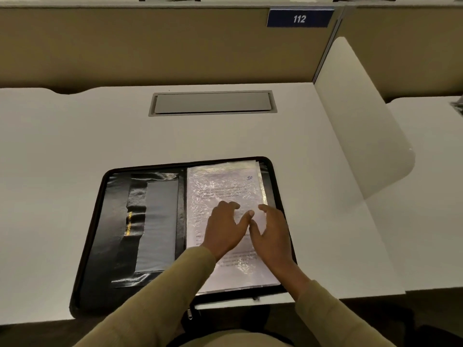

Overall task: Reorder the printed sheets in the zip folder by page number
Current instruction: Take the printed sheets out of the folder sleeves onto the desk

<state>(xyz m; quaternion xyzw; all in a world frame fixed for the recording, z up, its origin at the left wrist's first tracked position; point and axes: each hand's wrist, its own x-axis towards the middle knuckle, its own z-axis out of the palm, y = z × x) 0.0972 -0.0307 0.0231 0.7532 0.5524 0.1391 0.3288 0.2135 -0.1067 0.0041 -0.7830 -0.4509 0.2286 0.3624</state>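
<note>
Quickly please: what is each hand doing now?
Left hand: open, fingers resting on the top sheet.
Right hand: open, fingers bent near the sheet's right edge, holding nothing.

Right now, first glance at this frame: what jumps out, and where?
The black zip folder lies open at the near edge of the desk. Its right half is filled by a stack of printed sheets under crinkled plastic, with a blue handwritten 10 near the top right corner. The left hand and right hand rest side by side on that stack. Further back, a blue 112 sign sits on the partition, upper right.
</note>
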